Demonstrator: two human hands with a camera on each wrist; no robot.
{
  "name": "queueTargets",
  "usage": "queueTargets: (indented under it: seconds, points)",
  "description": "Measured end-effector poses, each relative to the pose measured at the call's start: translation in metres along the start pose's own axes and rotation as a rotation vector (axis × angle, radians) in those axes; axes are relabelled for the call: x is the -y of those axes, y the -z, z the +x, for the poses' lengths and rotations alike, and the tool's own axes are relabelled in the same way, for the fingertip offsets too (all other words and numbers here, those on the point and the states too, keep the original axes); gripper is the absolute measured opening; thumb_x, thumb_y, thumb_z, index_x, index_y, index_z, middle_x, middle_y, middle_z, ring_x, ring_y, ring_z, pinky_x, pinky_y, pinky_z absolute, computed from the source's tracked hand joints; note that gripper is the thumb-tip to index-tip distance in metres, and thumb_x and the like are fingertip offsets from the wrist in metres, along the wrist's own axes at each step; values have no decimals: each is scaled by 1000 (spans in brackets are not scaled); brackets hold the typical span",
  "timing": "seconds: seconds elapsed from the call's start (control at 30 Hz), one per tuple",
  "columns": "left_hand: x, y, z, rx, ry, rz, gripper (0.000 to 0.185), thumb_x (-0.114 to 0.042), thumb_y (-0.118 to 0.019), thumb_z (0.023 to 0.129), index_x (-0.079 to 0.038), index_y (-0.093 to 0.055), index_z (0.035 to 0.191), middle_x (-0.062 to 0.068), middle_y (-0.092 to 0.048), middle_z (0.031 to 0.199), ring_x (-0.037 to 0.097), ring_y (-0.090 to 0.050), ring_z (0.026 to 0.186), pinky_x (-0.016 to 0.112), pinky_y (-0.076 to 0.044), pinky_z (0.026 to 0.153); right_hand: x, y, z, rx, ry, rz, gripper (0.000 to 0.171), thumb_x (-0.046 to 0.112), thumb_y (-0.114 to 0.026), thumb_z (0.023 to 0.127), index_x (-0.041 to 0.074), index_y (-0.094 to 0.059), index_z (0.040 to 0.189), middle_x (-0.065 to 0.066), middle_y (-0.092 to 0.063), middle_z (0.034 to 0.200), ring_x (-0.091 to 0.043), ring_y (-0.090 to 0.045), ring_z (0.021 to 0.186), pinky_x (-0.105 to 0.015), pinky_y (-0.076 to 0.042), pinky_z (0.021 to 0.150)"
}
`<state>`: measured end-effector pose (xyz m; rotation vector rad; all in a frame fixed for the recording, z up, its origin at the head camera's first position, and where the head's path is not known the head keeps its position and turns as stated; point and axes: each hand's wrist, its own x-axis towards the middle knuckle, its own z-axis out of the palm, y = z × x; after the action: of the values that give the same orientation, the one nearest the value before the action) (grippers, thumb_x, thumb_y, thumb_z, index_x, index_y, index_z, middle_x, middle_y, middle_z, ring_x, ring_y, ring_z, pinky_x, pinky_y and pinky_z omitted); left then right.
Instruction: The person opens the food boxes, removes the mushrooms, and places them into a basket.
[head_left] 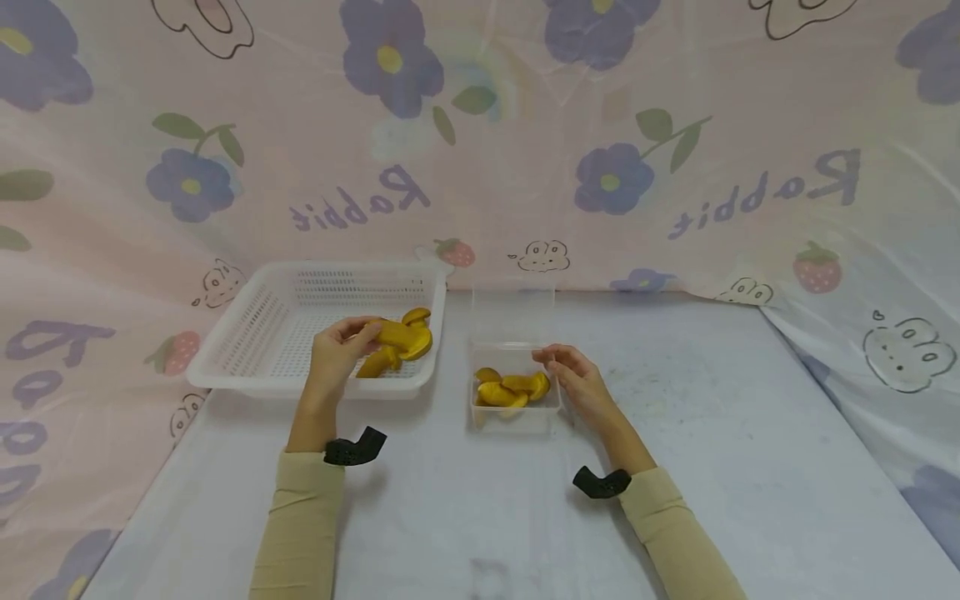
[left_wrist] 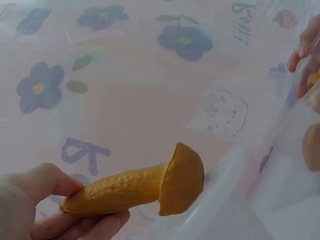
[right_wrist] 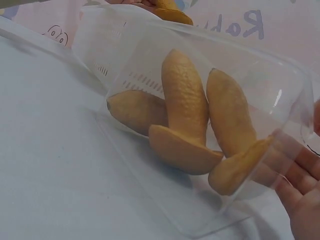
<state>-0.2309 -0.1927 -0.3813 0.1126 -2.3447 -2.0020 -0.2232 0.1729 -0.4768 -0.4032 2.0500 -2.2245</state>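
Observation:
My left hand pinches the stem end of a yellow-brown mushroom between thumb and fingers. The mushroom's cap points right, above the right part of a white perforated basket. More mushrooms lie in that basket below the held one. Right of the basket stands a clear plastic box with several similar mushrooms in it. My right hand is at the box's right side, its fingers lying loosely along the clear wall. Its thumb is partly out of sight in the right wrist view.
A transparent lid seems to stand up behind the box. A white cloth covers the table. Behind it hangs a pink curtain with flowers and rabbits. Black wrist cameras sit on both wrists.

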Motion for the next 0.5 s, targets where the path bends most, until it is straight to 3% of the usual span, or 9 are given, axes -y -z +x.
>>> queueTargets:
  seconds: [0.17, 0.37, 0.5]
  points:
    - [2, 6, -1, 14, 14, 72, 47, -30, -62, 94, 4, -57, 126, -17, -62, 92, -2, -68, 78, 9, -55, 79, -1, 3, -1, 15, 12, 20, 26, 21, -48, 102, 8, -50, 124, 19, -65, 115, 4, -55, 116, -63, -13, 122]
    - [3, 11, -2, 53, 28, 163, 46, -29, -60, 95, 5, -57, 126, -1, -61, 109, -2, -67, 79, 6, -51, 80, 0, 2, -1, 24, 11, 19, 27, 20, -47, 102, 6, -49, 125, 19, -64, 116, 4, -55, 118, -57, -18, 123]
    - [3, 12, -2, 95, 42, 205, 44, -27, -61, 94, 6, -57, 124, 5, -59, 113, 1, -65, 84, 16, -56, 88, 0, 1, 0, 13, 6, 28, 31, 19, -48, 102, 2, -47, 126, 18, -65, 115, 4, -55, 116, -62, -14, 122]
